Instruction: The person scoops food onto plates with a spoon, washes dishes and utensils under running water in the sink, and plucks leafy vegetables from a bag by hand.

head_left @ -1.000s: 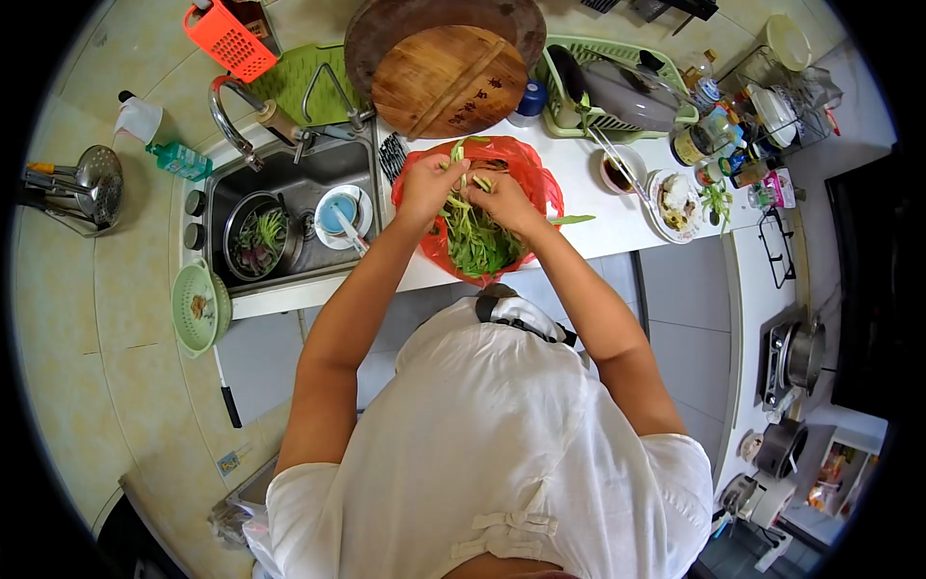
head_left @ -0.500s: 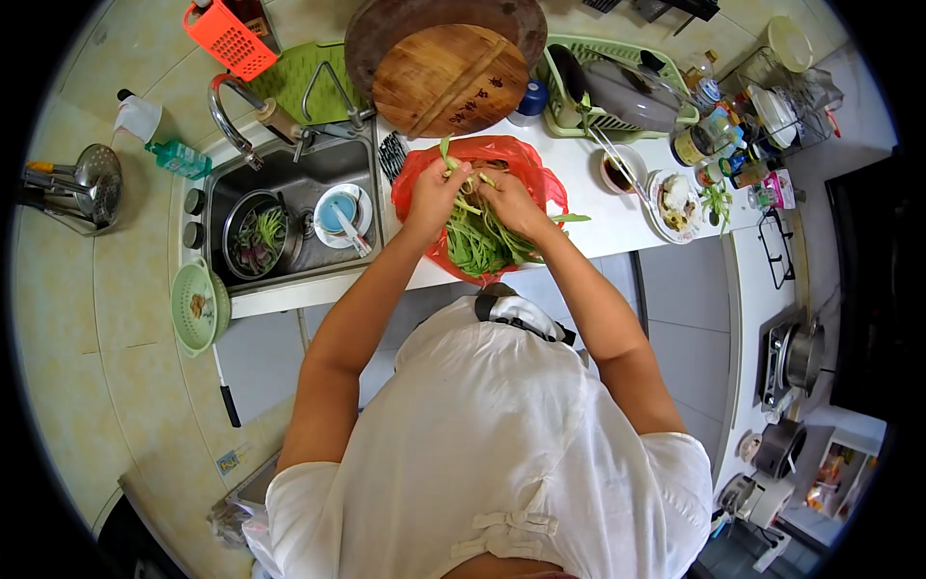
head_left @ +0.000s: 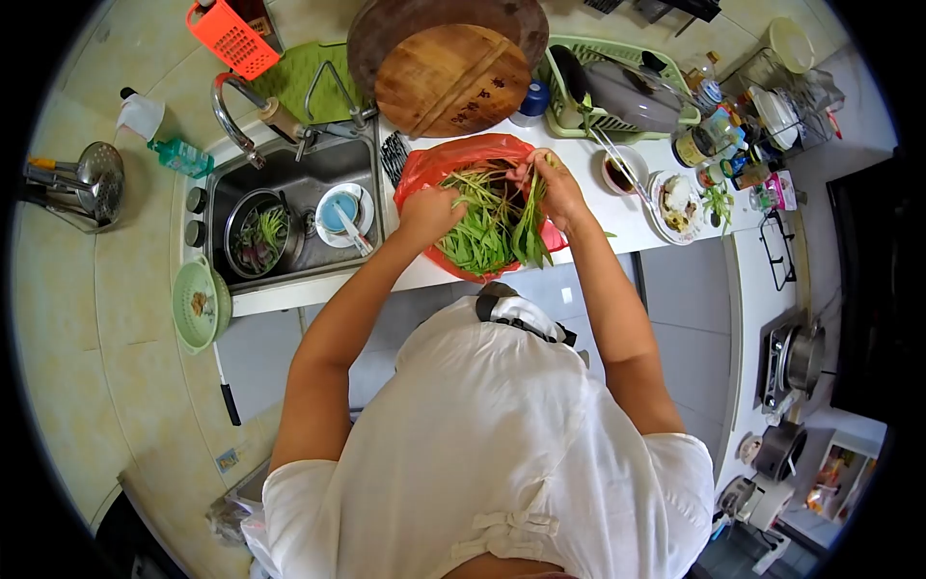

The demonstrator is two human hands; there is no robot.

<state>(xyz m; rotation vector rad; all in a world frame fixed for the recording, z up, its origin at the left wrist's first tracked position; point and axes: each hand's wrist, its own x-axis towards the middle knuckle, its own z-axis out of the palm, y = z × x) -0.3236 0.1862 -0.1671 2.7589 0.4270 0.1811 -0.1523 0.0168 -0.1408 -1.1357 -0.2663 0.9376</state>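
A red plastic bag (head_left: 422,174) lies spread on the white counter, heaped with long-stemmed leafy greens (head_left: 487,232). At the bag's right side my right hand (head_left: 559,193) pinches a bunch of these greens by the stems, and their leaves hang down over the heap. My left hand (head_left: 429,217) is at the bag's left side, its fingers curled closed at the edge of the heap around some of the greens; the fingertips are partly hidden among the leaves.
Left of the bag is a sink (head_left: 318,265) holding a metal pot (head_left: 231,236) of greens and stacked bowls (head_left: 338,236). A green colander (head_left: 183,323) stands beside it. Behind the bag leans a round wooden board (head_left: 449,82); to the right are a sauce bowl (head_left: 637,159) and a plate (head_left: 680,234).
My hands, close together above the bag before, have moved apart. The left has come down toward the left of the heap; the right has shifted right with a bunch of greens.
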